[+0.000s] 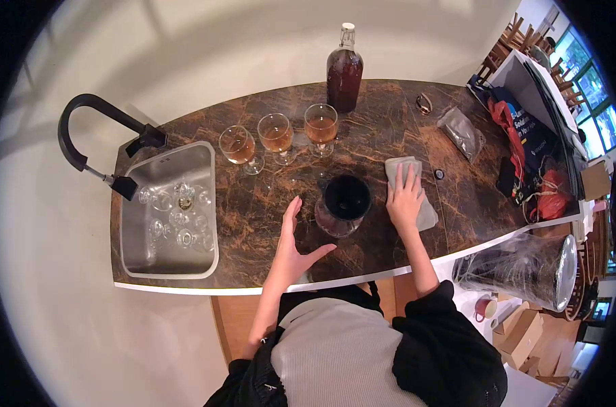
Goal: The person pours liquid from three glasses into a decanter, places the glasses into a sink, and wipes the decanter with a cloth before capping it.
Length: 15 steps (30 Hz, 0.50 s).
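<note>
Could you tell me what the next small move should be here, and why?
Probably close the left hand on the carafe to steady it: that hand is open just beside it, while the right hand lies flat on the cloth.

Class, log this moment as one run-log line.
left hand: open beside glass decanter | right hand: flat on grey cloth | behind: three filled wine glasses, bottle

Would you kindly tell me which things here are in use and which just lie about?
In use: dark round glass carafe by left hand; grey folded cloth under right hand.
Lying about: three amber-filled wine glasses; dark glass bottle; clear plastic bag.
</note>
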Each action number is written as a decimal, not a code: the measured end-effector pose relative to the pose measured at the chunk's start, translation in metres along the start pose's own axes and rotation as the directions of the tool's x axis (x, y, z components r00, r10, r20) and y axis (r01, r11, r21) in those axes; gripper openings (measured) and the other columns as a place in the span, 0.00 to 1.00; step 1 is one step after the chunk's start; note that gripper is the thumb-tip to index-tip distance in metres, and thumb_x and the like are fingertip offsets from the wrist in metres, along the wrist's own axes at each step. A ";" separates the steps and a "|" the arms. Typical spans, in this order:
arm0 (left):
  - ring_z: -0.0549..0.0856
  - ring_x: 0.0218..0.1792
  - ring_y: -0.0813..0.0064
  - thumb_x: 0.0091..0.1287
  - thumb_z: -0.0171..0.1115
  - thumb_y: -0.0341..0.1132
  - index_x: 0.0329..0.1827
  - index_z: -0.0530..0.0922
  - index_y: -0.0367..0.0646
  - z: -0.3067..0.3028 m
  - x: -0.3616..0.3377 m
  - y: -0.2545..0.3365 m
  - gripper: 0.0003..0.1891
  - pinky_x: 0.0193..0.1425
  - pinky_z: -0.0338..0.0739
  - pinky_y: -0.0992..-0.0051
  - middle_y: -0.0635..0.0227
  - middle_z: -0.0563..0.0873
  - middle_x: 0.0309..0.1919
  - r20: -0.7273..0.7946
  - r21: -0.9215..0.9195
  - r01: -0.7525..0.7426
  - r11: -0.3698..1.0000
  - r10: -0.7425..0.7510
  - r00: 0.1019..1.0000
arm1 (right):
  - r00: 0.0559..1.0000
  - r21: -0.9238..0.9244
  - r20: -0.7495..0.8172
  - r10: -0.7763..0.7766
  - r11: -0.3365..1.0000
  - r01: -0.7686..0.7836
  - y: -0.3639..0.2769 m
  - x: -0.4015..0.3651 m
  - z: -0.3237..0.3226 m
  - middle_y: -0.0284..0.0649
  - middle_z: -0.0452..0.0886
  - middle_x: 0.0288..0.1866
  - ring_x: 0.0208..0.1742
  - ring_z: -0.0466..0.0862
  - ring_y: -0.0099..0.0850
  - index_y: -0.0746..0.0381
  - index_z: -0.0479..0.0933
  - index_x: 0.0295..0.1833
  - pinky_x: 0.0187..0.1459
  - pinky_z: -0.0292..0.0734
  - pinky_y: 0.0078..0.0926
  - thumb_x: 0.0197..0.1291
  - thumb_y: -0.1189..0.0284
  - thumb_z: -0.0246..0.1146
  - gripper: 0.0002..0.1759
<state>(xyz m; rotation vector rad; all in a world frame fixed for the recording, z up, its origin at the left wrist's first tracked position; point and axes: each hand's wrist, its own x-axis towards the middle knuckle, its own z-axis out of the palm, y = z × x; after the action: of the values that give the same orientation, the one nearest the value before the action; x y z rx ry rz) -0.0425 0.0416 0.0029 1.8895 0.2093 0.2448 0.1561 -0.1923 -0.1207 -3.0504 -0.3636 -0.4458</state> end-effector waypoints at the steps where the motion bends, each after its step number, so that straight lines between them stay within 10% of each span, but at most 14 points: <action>1: 0.62 0.80 0.60 0.55 0.82 0.30 0.83 0.50 0.49 0.000 0.000 -0.001 0.57 0.82 0.56 0.56 0.56 0.62 0.79 0.006 0.000 0.005 1.000 -0.005 1.000 | 0.996 -0.008 -0.076 -0.044 0.999 0.044 -0.004 -0.005 -0.001 0.44 0.57 0.84 0.75 0.66 0.51 0.52 0.57 0.83 0.65 0.69 0.56 0.68 0.59 0.61 0.40; 8: 0.61 0.80 0.61 0.56 0.82 0.30 0.83 0.50 0.48 0.003 0.004 -0.002 0.56 0.82 0.56 0.57 0.57 0.62 0.79 0.035 -0.030 -0.006 1.000 0.007 0.999 | 0.992 0.178 -0.030 -0.122 0.976 0.125 -0.040 -0.025 -0.026 0.43 0.62 0.81 0.68 0.73 0.48 0.54 0.63 0.80 0.54 0.72 0.45 0.66 0.61 0.64 0.37; 15: 0.60 0.81 0.61 0.56 0.81 0.30 0.84 0.50 0.48 -0.001 -0.001 0.002 0.56 0.83 0.55 0.56 0.56 0.61 0.79 0.040 -0.041 0.015 0.999 -0.014 0.999 | 1.000 -0.118 0.014 0.019 0.993 -0.017 -0.038 -0.003 -0.005 0.52 0.54 0.84 0.77 0.62 0.62 0.52 0.56 0.83 0.64 0.63 0.74 0.66 0.40 0.59 0.47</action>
<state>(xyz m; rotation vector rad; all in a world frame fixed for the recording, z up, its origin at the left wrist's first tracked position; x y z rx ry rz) -0.0432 0.0414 0.0046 1.8496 0.1899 0.2003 0.1427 -0.1567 -0.1167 -3.1700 -0.3213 -0.4589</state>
